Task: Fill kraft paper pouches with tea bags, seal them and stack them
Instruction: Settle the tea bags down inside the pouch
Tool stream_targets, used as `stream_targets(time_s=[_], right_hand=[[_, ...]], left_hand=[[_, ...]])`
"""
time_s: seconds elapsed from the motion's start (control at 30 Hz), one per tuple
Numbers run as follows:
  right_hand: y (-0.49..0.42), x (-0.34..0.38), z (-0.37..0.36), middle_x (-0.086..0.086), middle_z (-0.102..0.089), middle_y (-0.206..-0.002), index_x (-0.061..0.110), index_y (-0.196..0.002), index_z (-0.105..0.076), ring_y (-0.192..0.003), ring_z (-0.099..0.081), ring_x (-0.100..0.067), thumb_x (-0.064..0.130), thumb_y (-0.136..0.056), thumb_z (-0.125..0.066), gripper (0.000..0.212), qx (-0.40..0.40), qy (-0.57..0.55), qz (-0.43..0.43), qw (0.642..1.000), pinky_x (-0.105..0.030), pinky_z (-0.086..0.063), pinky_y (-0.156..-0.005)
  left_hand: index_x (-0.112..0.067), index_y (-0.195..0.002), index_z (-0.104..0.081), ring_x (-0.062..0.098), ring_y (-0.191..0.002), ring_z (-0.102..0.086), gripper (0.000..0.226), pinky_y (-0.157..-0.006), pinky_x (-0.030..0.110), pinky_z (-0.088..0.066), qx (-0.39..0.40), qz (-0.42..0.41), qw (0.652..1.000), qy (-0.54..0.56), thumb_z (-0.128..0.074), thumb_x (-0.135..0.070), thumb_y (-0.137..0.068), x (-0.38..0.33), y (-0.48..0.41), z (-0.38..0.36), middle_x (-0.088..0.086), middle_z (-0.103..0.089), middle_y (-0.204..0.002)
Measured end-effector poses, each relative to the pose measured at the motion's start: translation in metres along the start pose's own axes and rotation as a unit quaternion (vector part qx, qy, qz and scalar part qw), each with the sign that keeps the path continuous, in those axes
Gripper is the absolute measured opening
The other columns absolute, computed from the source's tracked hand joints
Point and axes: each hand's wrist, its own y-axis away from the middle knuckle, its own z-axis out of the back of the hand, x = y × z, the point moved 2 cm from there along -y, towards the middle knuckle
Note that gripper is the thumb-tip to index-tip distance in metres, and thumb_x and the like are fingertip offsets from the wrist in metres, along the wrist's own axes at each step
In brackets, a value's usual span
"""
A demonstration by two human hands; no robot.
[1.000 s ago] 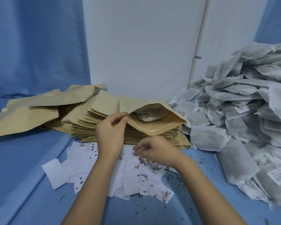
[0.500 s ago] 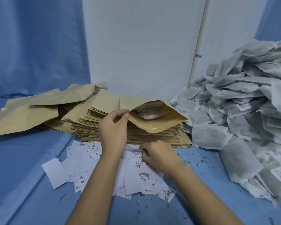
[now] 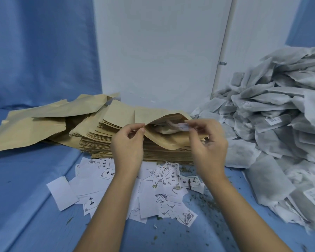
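A kraft paper pouch (image 3: 173,142) lies open-mouthed on top of a thick stack of flat kraft pouches (image 3: 105,142). A tea bag (image 3: 162,130) shows inside its mouth. My left hand (image 3: 127,144) pinches the pouch's upper lip at the left corner and holds it up. My right hand (image 3: 207,142) pinches a small white printed card (image 3: 182,126) at the pouch mouth. A big heap of grey-white tea bags (image 3: 273,135) fills the right side.
Loose white printed cards (image 3: 153,193) litter the blue surface in front of the stack, with tea crumbs (image 3: 204,200) to their right. Large kraft sheets (image 3: 35,124) lie at the left. A white wall panel (image 3: 162,51) stands behind.
My right hand rose from the pile of cards with one card pinched and brought it up to the pouch mouth. The left hand kept holding the pouch lip.
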Motion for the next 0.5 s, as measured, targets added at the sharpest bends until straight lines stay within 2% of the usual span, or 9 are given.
stream_targets(time_s=[0.07, 0.13, 0.27, 0.4, 0.5], right_hand=[[-0.001, 0.0, 0.003, 0.014, -0.057, -0.081, 0.01, -0.084, -0.068, -0.08, -0.051, -0.011, -0.005, -0.08, -0.057, 0.019, 0.014, 0.085, 0.118, 0.989, -0.018, -0.039, -0.075], [-0.001, -0.004, 0.001, 0.006, -0.062, -0.081, 0.007, -0.083, -0.069, -0.08, -0.053, -0.015, -0.003, -0.08, -0.057, 0.016, 0.067, 0.13, 0.149, 0.978, -0.021, -0.041, -0.073], [0.004, -0.01, -0.005, 0.001, -0.066, -0.079, 0.01, -0.082, -0.07, -0.078, -0.057, -0.023, 0.008, -0.083, -0.058, 0.012, 0.166, 0.214, 0.15, 0.951, -0.036, -0.048, -0.065], [0.004, -0.011, -0.011, -0.005, -0.063, -0.078, 0.008, -0.079, -0.074, -0.075, -0.057, -0.027, 0.002, -0.076, -0.073, 0.006, 0.195, 0.252, 0.095, 0.943, -0.039, -0.048, -0.052], [0.001, -0.013, -0.011, -0.007, -0.058, -0.074, 0.011, -0.084, -0.077, -0.067, -0.057, -0.029, 0.005, -0.079, -0.072, 0.01, 0.204, 0.283, 0.047, 0.936, -0.036, -0.045, -0.048]], left_hand=[[-0.028, -0.081, -0.069, 0.013, -0.085, -0.066, 0.022, -0.085, 0.034, -0.054, -0.001, -0.008, 1.0, -0.005, -0.062, -0.009, -0.088, -0.001, 0.001, -0.001, -0.009, -0.068, -0.08], [-0.03, -0.081, -0.068, 0.011, -0.086, -0.066, 0.022, -0.081, 0.025, -0.053, -0.001, -0.026, 1.0, -0.011, -0.062, -0.01, -0.088, -0.002, 0.004, -0.002, -0.011, -0.068, -0.082], [-0.026, -0.081, -0.069, -0.003, -0.078, -0.06, 0.02, -0.068, 0.006, -0.042, 0.001, -0.1, 0.995, -0.027, -0.062, -0.007, -0.087, -0.006, 0.014, -0.005, -0.007, -0.067, -0.085], [-0.016, -0.081, -0.067, -0.002, -0.075, -0.058, 0.019, -0.067, 0.007, -0.042, 0.015, -0.226, 0.973, -0.047, -0.062, 0.002, -0.082, -0.01, 0.027, -0.01, -0.01, -0.061, -0.081], [-0.008, -0.08, -0.068, 0.001, -0.073, -0.057, 0.012, -0.066, 0.009, -0.043, 0.011, -0.281, 0.959, -0.044, -0.06, 0.0, -0.079, -0.008, 0.035, -0.015, -0.009, -0.06, -0.078]])
